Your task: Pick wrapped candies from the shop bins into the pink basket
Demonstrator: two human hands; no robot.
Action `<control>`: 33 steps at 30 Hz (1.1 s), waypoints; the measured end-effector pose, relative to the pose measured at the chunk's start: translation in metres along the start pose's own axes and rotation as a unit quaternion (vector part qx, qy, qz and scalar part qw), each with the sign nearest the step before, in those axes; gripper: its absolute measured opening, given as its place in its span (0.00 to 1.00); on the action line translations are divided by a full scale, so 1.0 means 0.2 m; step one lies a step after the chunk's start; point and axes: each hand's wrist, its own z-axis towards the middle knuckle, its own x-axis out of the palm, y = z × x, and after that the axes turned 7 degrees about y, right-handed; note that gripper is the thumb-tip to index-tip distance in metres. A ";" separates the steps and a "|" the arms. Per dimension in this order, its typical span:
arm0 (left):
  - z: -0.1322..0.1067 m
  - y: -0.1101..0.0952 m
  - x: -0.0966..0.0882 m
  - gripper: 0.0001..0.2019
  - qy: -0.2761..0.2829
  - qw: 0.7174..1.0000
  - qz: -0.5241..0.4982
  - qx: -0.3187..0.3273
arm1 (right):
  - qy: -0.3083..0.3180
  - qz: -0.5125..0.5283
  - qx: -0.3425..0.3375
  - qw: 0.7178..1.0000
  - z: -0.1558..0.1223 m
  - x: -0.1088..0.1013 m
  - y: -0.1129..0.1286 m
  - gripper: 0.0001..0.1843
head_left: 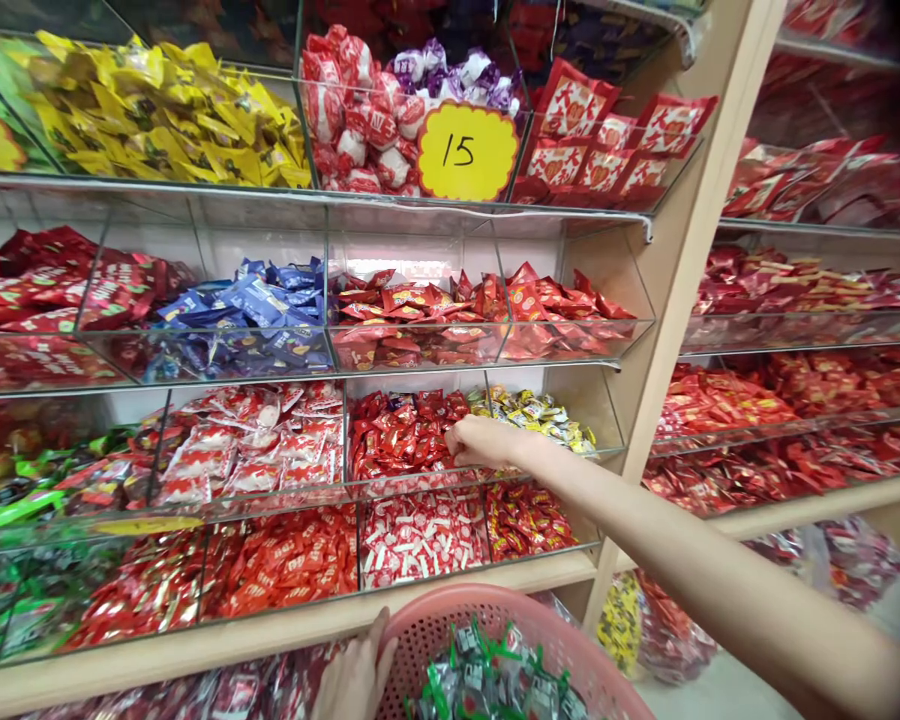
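While the right hand (486,442) is reaching over the red-wrapped sweets (401,435) on the shelf, the pink basket (414,645) is already carrying a heap of green-and-clear packets (487,680) at the bottom of the view. Judging by that heap, some gathering is already standing done, whereas no sweets matching those under the right hand are showing in the visible part of the basket, so this kind is probably only now being picked. The right hand's fingers are curling into a loose fist near the yellow-and-white sweets (544,415), and they are hiding their tips, so I cannot tell whether they are holding anything. The left hand (352,672) is resting at the basket's left side, its visible fingers extending rather than bunching; whether it is gripping the rim is not showing clearly. The red-wrapped sweets are lying loose in their compartment, directly above the red-and-white sweets (424,540). How much is remaining to be gathered, nothing in view is telling.
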 end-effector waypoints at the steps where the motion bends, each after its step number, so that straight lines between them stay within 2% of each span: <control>1: 0.00 0.00 0.00 0.23 0.000 1.000 -0.002 0.000 | -0.012 0.009 -0.006 1.000 0.00 0.00 -0.01 0.05; 7: -0.01 -0.01 -0.01 0.23 -0.009 1.000 0.009 -0.001 | -0.115 0.095 -0.015 0.989 -0.07 -0.07 -0.02 0.03; 10: -0.01 -0.01 -0.01 0.23 -0.004 1.000 0.014 0.000 | -0.174 0.203 -0.034 0.963 -0.18 -0.11 0.07 0.06; 13: -0.02 -0.01 -0.01 0.23 -0.007 1.000 0.014 0.006 | -0.173 0.320 -0.061 0.930 -0.29 -0.06 0.22 0.08; 16: -0.02 -0.02 -0.01 0.23 -0.006 1.000 0.012 0.008 | -0.123 0.440 -0.081 0.886 -0.35 0.16 0.38 0.08; 20: -0.03 -0.03 -0.06 0.24 0.030 1.000 -0.001 0.002 | -0.028 0.579 -0.051 0.813 -0.32 0.66 0.56 0.06; 22: -0.03 -0.03 -0.07 0.24 0.048 0.999 -0.006 0.002 | 0.000 0.604 -0.029 0.797 -0.28 0.91 0.64 0.08; 24: -0.04 -0.03 -0.07 0.24 0.044 0.999 -0.006 0.001 | 0.043 0.580 0.011 0.814 -0.24 1.13 0.71 0.12; 27: -0.03 -0.02 -0.04 0.24 0.012 1.000 -0.005 -0.002 | 0.115 0.506 0.059 0.853 -0.21 1.33 0.77 0.14; 30: -0.02 -0.01 0.00 0.24 -0.004 1.000 -0.008 0.000 | 0.181 0.442 0.042 0.878 -0.20 1.43 0.80 0.12; 33: -0.01 -0.01 0.01 0.24 -0.011 1.000 -0.010 0.001 | 0.187 0.404 0.024 0.895 -0.20 1.46 0.81 0.10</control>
